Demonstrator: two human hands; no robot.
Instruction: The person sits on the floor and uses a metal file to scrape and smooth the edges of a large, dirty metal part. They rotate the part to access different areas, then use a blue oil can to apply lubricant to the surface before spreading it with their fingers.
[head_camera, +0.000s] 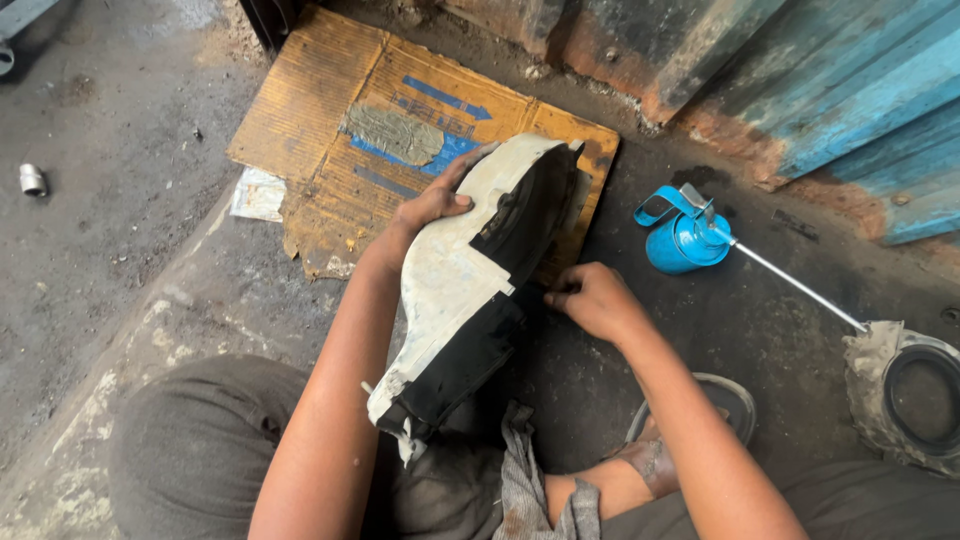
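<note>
- Left hand (432, 205) grips the white-and-black moulded cover (470, 290), propped upright over the lap on the floor (120, 250).
- Right hand (592, 298), fingers curled, works its black inner edge; whether it pinches anything cannot be told.
- Steady bracing seems needed next.

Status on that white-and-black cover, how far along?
Done: nothing visibly finished; the cover is grimy and the oil can stands aside untouched. In hand: left hand grips the cover's upper edge, right hand works at its black side. Left: cannot tell; a rag lies on the lap.
</note>
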